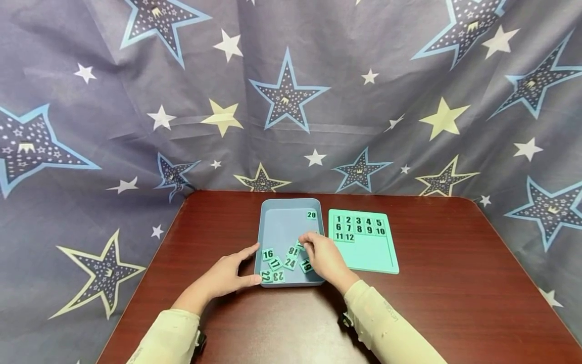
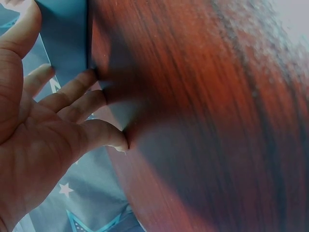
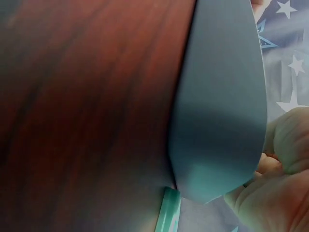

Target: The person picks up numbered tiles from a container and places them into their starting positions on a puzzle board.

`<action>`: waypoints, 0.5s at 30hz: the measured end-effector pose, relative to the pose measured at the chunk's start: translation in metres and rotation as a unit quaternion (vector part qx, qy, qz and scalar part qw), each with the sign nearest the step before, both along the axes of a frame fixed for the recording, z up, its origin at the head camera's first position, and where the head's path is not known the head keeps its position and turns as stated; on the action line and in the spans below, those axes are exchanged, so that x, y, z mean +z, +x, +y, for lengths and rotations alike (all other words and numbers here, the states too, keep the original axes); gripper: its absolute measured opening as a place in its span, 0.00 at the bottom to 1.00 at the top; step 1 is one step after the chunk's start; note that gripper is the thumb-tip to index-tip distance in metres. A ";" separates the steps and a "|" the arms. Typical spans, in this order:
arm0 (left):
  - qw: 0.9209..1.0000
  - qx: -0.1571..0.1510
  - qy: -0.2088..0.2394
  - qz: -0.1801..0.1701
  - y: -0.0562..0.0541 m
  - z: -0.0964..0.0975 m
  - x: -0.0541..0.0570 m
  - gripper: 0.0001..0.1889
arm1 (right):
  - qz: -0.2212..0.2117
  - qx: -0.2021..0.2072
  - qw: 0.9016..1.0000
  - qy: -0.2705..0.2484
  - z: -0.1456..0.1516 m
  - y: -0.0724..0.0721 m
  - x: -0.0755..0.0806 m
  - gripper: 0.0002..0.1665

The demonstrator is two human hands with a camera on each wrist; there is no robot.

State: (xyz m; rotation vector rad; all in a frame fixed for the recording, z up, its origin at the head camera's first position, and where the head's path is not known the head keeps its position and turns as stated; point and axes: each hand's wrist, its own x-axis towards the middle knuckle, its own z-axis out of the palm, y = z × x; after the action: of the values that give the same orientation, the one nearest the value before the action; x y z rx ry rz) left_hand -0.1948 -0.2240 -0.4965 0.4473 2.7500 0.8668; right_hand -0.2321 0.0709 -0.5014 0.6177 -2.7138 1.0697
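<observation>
A grey-blue tray [image 1: 284, 216] holds several loose green number tiles, among them 16 [image 1: 268, 254], 17 [image 1: 275, 263], 24 [image 1: 290, 263], 23 [image 1: 278, 276] and 20 [image 1: 311, 215]. My left hand [image 1: 226, 274] is at the tray's left side, fingers spread and fairly straight, with the thumb at the near left corner. My right hand [image 1: 325, 255] reaches over the tray's right wall, its bent fingers and thumb right at a partly covered tile [image 1: 300, 245]. I cannot tell whether they pinch it. The right wrist view shows the tray's outer wall [image 3: 217, 96] with curled fingers behind it.
Right of the tray lies a mint-green board [image 1: 368, 255] with tiles 1 to 12 set in order in its upper rows. Both stand on a reddish-brown table [image 1: 454, 283]. A grey curtain with stars [image 1: 291, 151] hangs behind and at the sides.
</observation>
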 end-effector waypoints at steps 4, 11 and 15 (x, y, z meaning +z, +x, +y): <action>1.000 0.005 0.003 -0.005 0.001 -0.001 -0.002 0.49 | 0.006 -0.027 1.000 -0.011 -0.001 -0.002 -0.002 0.12; 1.000 0.004 0.003 -0.003 0.002 -0.002 0.001 0.49 | -0.067 -0.066 0.992 -0.083 0.004 -0.010 0.004 0.24; 1.000 0.002 0.004 0.002 0.002 -0.003 0.003 0.49 | -0.133 -0.070 0.979 -0.139 0.010 -0.018 0.012 0.25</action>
State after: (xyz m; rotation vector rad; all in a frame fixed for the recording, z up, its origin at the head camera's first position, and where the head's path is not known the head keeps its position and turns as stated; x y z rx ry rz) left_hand -0.1925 -0.2267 -0.4931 0.4463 2.7519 0.8785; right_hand -0.2500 0.0806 -0.4890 0.2493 -2.6925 1.5543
